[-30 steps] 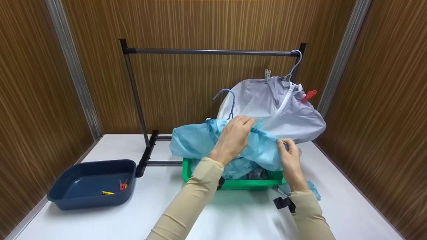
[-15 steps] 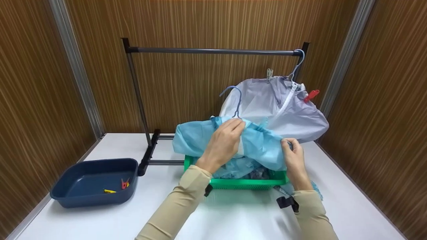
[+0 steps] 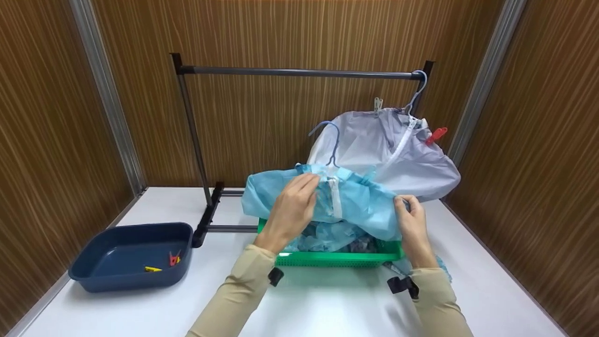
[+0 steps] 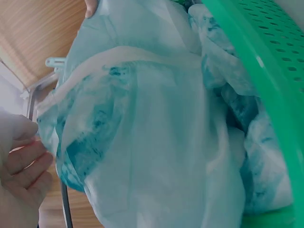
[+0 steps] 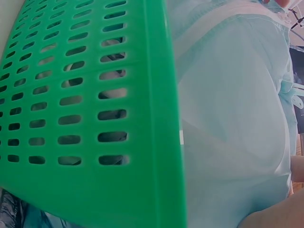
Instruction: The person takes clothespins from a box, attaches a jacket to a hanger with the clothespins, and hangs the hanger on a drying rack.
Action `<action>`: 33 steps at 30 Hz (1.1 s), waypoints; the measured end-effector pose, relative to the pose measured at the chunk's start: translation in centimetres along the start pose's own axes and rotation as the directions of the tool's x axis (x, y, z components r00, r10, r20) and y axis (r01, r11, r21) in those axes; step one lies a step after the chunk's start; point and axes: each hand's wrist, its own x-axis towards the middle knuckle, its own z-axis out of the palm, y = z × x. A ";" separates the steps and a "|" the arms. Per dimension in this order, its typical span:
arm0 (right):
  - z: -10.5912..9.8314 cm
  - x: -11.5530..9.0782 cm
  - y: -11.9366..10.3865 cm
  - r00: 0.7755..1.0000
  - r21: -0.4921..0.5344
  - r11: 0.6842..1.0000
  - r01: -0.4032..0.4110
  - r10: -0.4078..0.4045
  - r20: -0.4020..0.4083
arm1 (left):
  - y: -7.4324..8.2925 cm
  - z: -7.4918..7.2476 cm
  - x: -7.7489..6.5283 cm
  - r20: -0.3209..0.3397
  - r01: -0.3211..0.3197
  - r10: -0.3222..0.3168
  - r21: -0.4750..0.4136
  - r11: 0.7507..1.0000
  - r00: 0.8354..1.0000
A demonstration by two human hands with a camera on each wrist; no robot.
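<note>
A light-blue garment (image 3: 369, 206) with a white zipper strip lies spread over the green basket (image 3: 327, 259). The hook of a blue hanger (image 3: 336, 140) sticks up from its neckline. My left hand (image 3: 291, 208) is at the neckline, left of the zipper; in the left wrist view its thumb and forefinger pinch the patterned edge of the cloth. My right hand (image 3: 412, 224) pinches the garment's right end between thumb and fingers. A pale-blue clothespin (image 3: 369, 174) grips the upper edge, right of the hanger. The hanger's arms are hidden inside the cloth.
Behind the basket stands a dark clothes rack (image 3: 299, 72). A white-lilac garment (image 3: 355, 135) hangs at its right end, with a red clothespin (image 3: 436, 135) and a grey clothespin (image 3: 378, 105). A navy tub (image 3: 131, 281) at left holds a few clothespins. More crumpled clothes (image 3: 332, 236) fill the basket.
My left hand has moved left and down from beside the hanger, uncovering the zipper. The hanger hook shifted slightly right at first. My right hand keeps its hold on the garment's right end.
</note>
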 end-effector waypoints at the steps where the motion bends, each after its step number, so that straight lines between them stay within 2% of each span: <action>1: 0.0 0.0 0.0 1.000 0.004 1.000 -0.003 0.003 0.004 | -0.2 -0.2 -0.3 -0.003 0.014 -0.014 -0.012 1.000 1.000; 8: 0.2 -0.1 0.1 1.000 0.002 1.000 -0.019 0.019 0.010 | -1.5 -1.4 -3.0 -0.026 0.105 -0.107 -0.060 0.993 0.994; 14: 0.3 -0.2 0.3 1.000 0.007 1.000 0.001 -0.001 0.019 | -2.9 -1.9 -4.8 -0.060 0.128 -0.131 -0.053 0.990 0.990; 22: 0.1 0.0 0.2 1.000 0.006 1.000 0.000 0.000 0.002 | -3.7 -2.4 -5.7 -0.005 0.163 -0.163 -0.031 0.986 0.987; 28: 0.1 -0.1 0.0 1.000 0.012 1.000 -0.005 0.005 -0.003 | -4.3 -3.1 -6.0 0.016 0.173 -0.172 -0.031 0.984 0.985; 33: 0.0 -0.1 0.0 1.000 -0.001 1.000 0.001 -0.001 -0.002 | -4.9 -3.7 -6.6 0.023 0.206 -0.205 -0.025 0.978 0.978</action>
